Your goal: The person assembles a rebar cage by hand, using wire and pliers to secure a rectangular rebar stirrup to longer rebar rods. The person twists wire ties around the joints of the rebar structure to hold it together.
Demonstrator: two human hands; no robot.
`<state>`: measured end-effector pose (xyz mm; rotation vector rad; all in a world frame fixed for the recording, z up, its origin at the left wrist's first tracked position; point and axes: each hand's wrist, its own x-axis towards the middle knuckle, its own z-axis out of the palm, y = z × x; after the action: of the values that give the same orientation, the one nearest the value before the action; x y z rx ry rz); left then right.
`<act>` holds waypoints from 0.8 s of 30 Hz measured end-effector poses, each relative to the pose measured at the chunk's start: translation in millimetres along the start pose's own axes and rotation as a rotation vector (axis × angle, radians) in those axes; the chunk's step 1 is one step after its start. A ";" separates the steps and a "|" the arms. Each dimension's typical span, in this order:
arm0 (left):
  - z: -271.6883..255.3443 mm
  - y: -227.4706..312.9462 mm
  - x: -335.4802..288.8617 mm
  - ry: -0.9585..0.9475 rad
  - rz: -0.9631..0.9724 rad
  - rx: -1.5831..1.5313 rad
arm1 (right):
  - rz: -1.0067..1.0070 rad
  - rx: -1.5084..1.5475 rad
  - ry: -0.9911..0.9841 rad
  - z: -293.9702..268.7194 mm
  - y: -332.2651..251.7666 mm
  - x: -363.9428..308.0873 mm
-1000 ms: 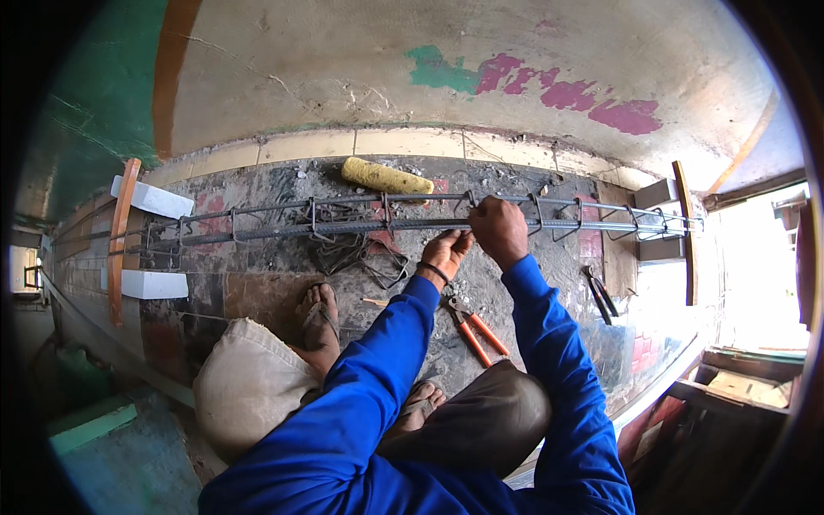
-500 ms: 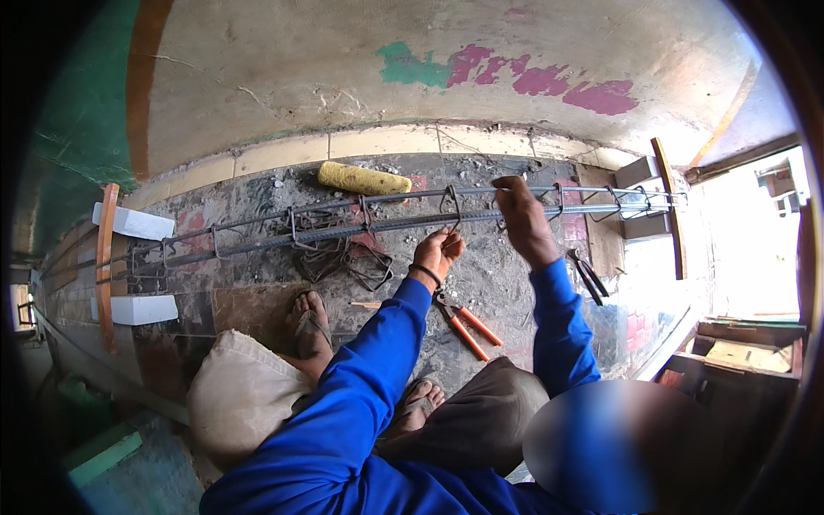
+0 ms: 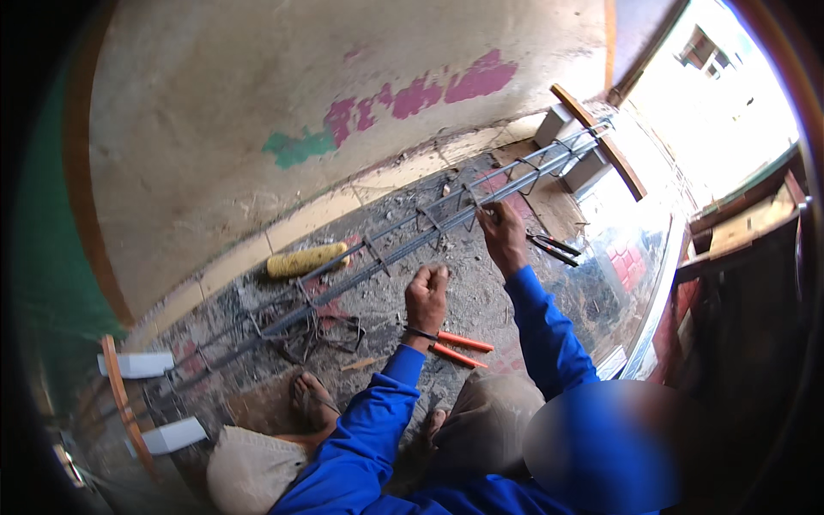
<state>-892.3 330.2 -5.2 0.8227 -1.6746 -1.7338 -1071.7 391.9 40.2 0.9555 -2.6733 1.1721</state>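
Note:
A long cage of steel reinforcing bars (image 3: 403,251) slants across in front of me, ringed by square wire stirrups (image 3: 375,255). My right hand (image 3: 505,238) is at the bars' near side, its fingers closed on a stirrup (image 3: 470,199). Lower and to the left, my left hand (image 3: 427,298) is apart from the bars, fingers curled together; whatever it may hold is too small to make out. Orange-handled pliers (image 3: 463,348) lie just right of my left wrist, their jaws hidden behind it. Dark-handled cutters (image 3: 554,249) rest on the floor beside my right hand.
Wooden strips and pale blocks (image 3: 176,436) support the cage at the left, with another wooden strip (image 3: 614,150) and grey blocks at the right. A yellow roll (image 3: 305,260) lies by the wall. Loose bent stirrups (image 3: 330,333) are heaped near my foot (image 3: 313,402). Rubble litters the floor.
My view has tilted, so the cage now slants up to the right. The left hand has come away from the bars, and the right hand has come down to a stirrup.

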 end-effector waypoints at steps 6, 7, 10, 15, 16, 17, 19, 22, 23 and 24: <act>-20.2 65.9 83.8 0.041 0.529 0.738 | 0.154 -0.249 -0.196 21.4 -3.8 51.1; -21.5 63.2 91.3 0.009 0.512 0.857 | 0.152 -0.264 -0.169 22.4 -0.5 55.1; -19.3 53.8 104.7 -0.148 0.347 1.064 | 0.097 -0.261 -0.107 18.7 16.7 62.5; -10.9 60.0 115.6 -0.301 0.140 0.965 | 0.058 -0.259 -0.111 17.8 27.2 67.9; -12.0 52.2 118.0 -0.276 0.232 0.966 | 0.069 -0.255 -0.106 18.0 25.5 67.0; -14.3 40.1 121.3 -0.250 0.324 0.967 | 0.080 -0.252 -0.101 18.6 23.5 66.1; -21.0 39.0 127.2 -0.270 0.494 0.902 | 0.085 -0.232 -0.083 20.8 21.3 65.0; -26.6 51.2 135.9 -0.466 0.270 0.960 | 0.021 -0.196 -0.093 18.2 34.1 64.6; -25.0 57.5 136.0 -0.513 0.162 0.992 | 0.031 -0.190 -0.096 19.5 38.6 64.4; -26.3 55.7 137.7 -0.506 0.180 0.997 | 0.046 -0.165 -0.084 20.6 36.4 63.9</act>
<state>-960.3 205.3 45.2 0.5927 -2.9247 -0.9430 -1140.1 363.7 21.4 0.9409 -2.8186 0.9210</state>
